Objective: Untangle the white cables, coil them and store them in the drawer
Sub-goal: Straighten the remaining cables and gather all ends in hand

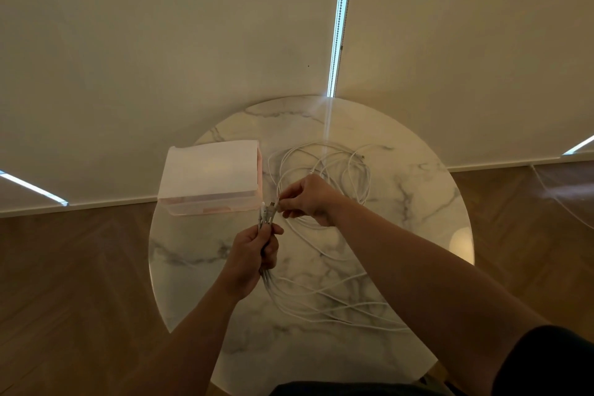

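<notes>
While my left hand (254, 254) curls into a fist round a bundle of white cables (366, 182), forearm rising from 7 o'clock and knuckles turned to the left, my right hand (308, 199) reaches in from 4 o'clock, wrist bent and palm down; its thumb and forefinger pinch a single plug (273, 203) just above the fist, the other fingers tucked under. Both hands hover over the table (418, 219), near each other but not touching; two hands, two bare forearms, both grasping cable. Out of the top of the left fist stand several plug ends (266, 214) side by side, three or four; I cannot count them for certain. Below the fist the strands fan out toward 5 o'clock, running in long shallow curves across the marble; beyond my right hand, at 12 to 1 o'clock, the rest lies in one loose tangle of overlapping loops, thin, white, uncoiled. How many separate cables make up the tangle I cannot tell. At 10 o'clock sits one drawer box (209, 170), translucent with a pinkish tint, its drawer closed, its right side just beside the nearest loop. One round table, white with grey veining; around it a wooden floor (80, 267); behind, pale roller blinds (160, 42).
</notes>
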Action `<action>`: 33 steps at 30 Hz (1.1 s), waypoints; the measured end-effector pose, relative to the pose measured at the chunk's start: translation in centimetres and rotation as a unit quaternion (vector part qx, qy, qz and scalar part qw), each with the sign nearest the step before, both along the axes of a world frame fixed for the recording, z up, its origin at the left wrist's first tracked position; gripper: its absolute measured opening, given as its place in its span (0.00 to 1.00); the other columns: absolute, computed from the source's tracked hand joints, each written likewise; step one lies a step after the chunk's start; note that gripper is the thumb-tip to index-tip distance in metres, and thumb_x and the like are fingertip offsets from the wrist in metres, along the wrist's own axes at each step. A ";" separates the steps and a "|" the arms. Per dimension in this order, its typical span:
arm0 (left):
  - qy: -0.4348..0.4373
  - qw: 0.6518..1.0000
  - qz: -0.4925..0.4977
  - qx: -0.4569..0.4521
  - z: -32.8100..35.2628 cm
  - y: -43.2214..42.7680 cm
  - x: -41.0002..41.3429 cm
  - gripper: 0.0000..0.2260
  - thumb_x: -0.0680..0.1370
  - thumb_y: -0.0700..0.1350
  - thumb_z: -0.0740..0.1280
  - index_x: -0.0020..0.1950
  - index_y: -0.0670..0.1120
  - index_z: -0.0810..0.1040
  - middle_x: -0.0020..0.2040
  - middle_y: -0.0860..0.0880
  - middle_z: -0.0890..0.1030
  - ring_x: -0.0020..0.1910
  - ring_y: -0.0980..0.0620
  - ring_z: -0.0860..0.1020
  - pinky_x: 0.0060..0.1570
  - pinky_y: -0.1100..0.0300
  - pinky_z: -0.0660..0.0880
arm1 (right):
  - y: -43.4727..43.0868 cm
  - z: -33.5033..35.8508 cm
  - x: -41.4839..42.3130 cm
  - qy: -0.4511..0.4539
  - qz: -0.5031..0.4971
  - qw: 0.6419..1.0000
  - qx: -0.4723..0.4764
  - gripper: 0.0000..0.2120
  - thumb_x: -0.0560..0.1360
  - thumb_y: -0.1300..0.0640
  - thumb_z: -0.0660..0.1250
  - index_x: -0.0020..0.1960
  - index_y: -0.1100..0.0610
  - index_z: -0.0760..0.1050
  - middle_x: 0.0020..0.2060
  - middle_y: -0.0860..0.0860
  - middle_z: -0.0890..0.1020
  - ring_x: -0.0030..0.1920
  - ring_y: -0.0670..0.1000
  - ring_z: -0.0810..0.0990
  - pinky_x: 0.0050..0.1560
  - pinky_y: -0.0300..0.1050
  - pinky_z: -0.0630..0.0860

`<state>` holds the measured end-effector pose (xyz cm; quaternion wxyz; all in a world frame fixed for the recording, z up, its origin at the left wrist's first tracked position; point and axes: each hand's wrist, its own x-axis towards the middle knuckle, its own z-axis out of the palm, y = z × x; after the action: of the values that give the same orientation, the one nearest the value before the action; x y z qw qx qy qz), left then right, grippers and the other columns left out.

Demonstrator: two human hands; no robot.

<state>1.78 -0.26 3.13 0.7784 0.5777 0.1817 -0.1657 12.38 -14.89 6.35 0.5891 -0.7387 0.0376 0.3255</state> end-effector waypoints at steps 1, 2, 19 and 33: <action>-0.003 1.000 -0.002 0.001 0.1 0.0 0.0 0.14 0.85 0.41 0.53 0.50 0.36 0.74 0.28 0.49 0.64 0.25 0.54 0.57 0.28 0.59 0.54 | 0.0 0.0 -0.1 0.007 0.000 1.000 0.001 0.07 0.73 0.69 0.71 0.51 0.69 0.79 0.43 0.63 0.84 0.35 0.51 0.81 0.39 0.42 0.80; -0.003 1.000 -0.005 0.001 0.2 -0.1 0.0 0.14 0.85 0.41 0.53 0.50 0.35 0.75 0.28 0.48 0.63 0.25 0.53 0.56 0.28 0.58 0.54 | -0.1 -0.1 -0.2 0.013 -0.001 1.000 0.007 0.08 0.73 0.68 0.71 0.52 0.68 0.79 0.43 0.63 0.84 0.35 0.50 0.80 0.37 0.41 0.77; -0.003 1.000 -0.021 0.005 0.8 0.1 0.4 0.15 0.84 0.42 0.54 0.56 0.33 0.76 0.32 0.42 0.73 0.24 0.50 0.65 0.26 0.59 0.63 | -0.1 0.1 -0.3 -0.031 0.000 0.998 -0.045 0.06 0.67 0.60 0.79 0.35 0.58 0.82 0.26 0.46 0.80 0.31 0.40 0.76 0.36 0.36 0.73; 0.012 0.999 -0.029 0.022 -0.3 -0.4 0.3 0.13 0.85 0.43 0.53 0.47 0.41 0.72 0.30 0.50 0.60 0.27 0.54 0.54 0.26 0.60 0.53 | 1.2 0.2 -0.5 -0.164 0.086 0.978 -0.097 0.10 0.71 0.51 0.74 0.45 0.57 0.85 0.36 0.50 0.84 0.36 0.47 0.81 0.40 0.43 0.80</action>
<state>2.05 -0.66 2.84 0.7579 0.5979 0.1777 -0.1910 11.88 -13.70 6.50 0.4828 -0.8361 -0.0915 0.2438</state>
